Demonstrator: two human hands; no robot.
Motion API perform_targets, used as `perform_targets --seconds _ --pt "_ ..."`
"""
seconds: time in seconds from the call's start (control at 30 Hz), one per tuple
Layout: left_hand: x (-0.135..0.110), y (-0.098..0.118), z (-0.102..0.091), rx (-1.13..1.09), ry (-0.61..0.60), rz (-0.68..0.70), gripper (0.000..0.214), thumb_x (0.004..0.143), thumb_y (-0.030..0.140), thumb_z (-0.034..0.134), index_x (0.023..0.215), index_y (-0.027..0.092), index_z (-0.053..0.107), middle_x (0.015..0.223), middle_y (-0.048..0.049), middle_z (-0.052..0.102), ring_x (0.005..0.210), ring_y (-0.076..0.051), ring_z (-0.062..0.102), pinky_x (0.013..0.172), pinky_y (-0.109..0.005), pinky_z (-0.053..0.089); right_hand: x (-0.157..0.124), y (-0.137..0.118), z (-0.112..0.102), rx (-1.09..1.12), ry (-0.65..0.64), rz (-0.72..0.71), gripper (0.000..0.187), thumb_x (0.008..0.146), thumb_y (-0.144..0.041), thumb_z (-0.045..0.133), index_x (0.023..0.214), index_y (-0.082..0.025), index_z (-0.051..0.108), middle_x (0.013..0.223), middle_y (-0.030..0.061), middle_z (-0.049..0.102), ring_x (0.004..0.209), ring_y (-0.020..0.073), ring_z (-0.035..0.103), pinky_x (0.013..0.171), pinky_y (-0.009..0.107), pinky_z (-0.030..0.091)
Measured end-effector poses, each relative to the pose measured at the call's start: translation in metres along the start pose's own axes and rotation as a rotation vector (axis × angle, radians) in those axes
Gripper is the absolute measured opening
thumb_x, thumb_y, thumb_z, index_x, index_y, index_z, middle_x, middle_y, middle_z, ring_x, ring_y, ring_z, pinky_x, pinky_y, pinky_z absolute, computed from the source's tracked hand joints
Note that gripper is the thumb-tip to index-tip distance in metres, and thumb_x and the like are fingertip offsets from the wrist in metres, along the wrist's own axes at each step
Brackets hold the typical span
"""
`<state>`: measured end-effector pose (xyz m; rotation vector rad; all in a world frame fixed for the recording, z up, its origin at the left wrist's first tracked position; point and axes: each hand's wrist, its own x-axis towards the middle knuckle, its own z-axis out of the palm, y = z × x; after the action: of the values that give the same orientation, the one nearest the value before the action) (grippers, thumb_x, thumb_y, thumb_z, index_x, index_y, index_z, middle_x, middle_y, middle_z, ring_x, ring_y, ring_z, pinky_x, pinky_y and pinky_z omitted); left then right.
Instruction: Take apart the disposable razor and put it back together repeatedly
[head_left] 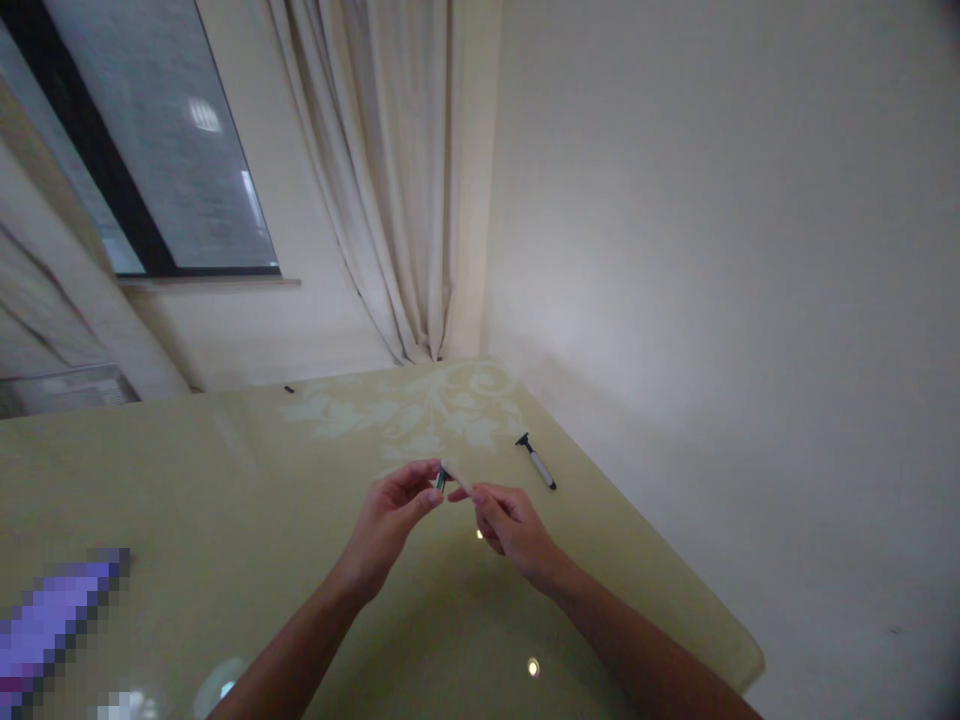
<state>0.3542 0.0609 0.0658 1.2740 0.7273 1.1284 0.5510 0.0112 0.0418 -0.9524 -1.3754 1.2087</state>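
Note:
Above the table, both hands meet at a small razor with a pale handle [459, 478]. My left hand [397, 510] pinches its dark, greenish head [441, 480] between thumb and fingers. The handle's lower end sits in the closed fingers of my right hand [510, 520], which hide part of it. Beyond my right hand lies another razor [538, 464], flat on the table, with a grey handle and a black head pointing away from me.
The glossy, pale green table [225, 500] has a floral pattern and meets the wall [712, 300] on the right. A tiny black piece [289, 389] lies near its far edge. At the left is a blurred-out purple object [56, 620]. Curtains [390, 180] hang behind.

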Motion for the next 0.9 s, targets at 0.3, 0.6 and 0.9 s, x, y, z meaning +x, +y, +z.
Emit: perform_targets --seconds 0.3,0.6,0.9 --pt "-0.0007 0.0004 0.0004 0.008 0.007 0.004 0.033 0.075 0.039 0.089 0.104 0.025 0.084 0.103 -0.0072 0.083 0.093 -0.024 0.071 0.089 -0.036 0.055 0.0005 -0.0015 -0.0019 0.053 -0.04 0.041 0.058 0.1 -0.063 0.058 0.115 -0.012 0.078 0.057 -0.0093 0.033 0.045 0.0059 0.023 0.042 0.021 0.018" --pt "-0.0001 -0.0007 0.0002 0.021 0.006 0.003 0.034 0.074 0.04 0.088 0.104 0.024 0.084 0.103 -0.0078 0.083 0.088 -0.023 0.07 0.086 -0.036 0.054 0.0009 0.0002 -0.003 0.08 -0.06 0.062 0.058 0.099 -0.065 0.059 0.114 -0.011 0.077 0.057 -0.0101 0.032 0.044 0.0053 0.021 0.041 0.021 0.017" --pt "-0.002 0.0002 0.0021 0.019 0.035 0.014 0.035 0.074 0.04 0.089 0.106 0.025 0.083 0.104 -0.0072 0.082 0.084 -0.021 0.067 0.084 -0.034 0.053 0.001 -0.002 -0.0013 0.101 -0.074 0.072 0.059 0.099 -0.065 0.059 0.115 -0.012 0.078 0.058 -0.0094 0.034 0.045 0.0056 0.023 0.041 0.021 0.018"
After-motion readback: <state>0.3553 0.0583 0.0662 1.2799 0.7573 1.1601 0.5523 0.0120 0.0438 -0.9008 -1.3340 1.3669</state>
